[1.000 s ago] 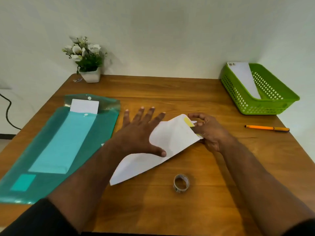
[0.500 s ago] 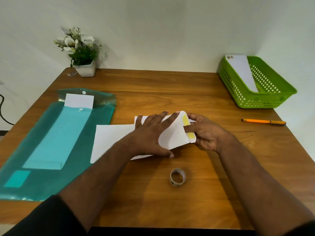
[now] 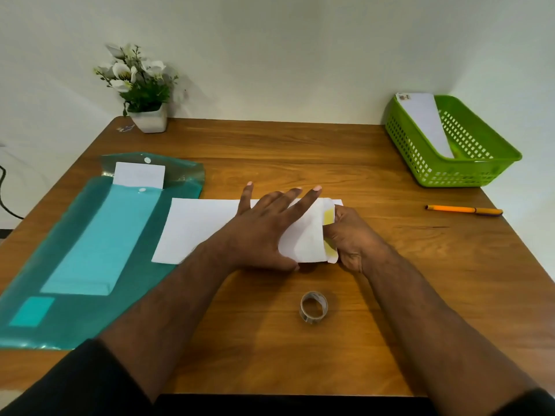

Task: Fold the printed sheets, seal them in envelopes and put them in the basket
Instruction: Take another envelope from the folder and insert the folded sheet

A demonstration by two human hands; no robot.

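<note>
Head camera showed me the left hand [image 3: 264, 232] spread flat, pressing the white envelope [image 3: 204, 229] onto the wooden table [image 3: 300, 154]. At the envelope's open end my right hand [image 3: 351, 238] had its fingers curled, pinching the flap with the yellow strip [image 3: 329, 216]. A tape roll [image 3: 313, 307] stood near me, and the green basket [image 3: 450, 175] at far right held another envelope [image 3: 426, 121].

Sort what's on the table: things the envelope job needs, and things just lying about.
Needed: envelope under the left hand, flap in the right hand; green basket; tape roll; teal folder.
Lying about: flower pot; orange pen.
</note>
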